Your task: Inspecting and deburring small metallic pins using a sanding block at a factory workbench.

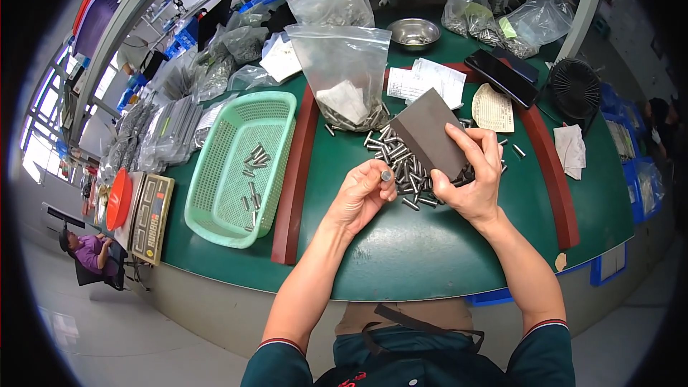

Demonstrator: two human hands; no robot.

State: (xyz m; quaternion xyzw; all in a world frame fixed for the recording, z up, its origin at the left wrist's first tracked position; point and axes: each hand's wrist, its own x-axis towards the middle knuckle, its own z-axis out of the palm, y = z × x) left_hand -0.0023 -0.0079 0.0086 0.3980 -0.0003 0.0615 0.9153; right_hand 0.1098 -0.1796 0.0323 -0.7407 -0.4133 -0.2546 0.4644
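My left hand [358,199] is closed in a pinch around a small metal pin [385,175], its round end showing between thumb and fingers. My right hand [479,185] grips a dark grey rectangular block [430,132], thumb on the near side and fingers over the right edge. The block is tilted above a loose pile of short metal pins [407,180] on the green tabletop, hiding part of it. To the left, a light green plastic basket [203,204] holds several similar pins. A clear zip bag [342,64] with pins and white paper stands behind the pile.
Dark red bars [292,204] border the work area left and right. Papers [428,82], a black phone [502,77], a black fan [575,89] and a metal bowl [414,33] lie farther back. A scale [153,218] and many bags are left; a person [93,254] sits beyond.
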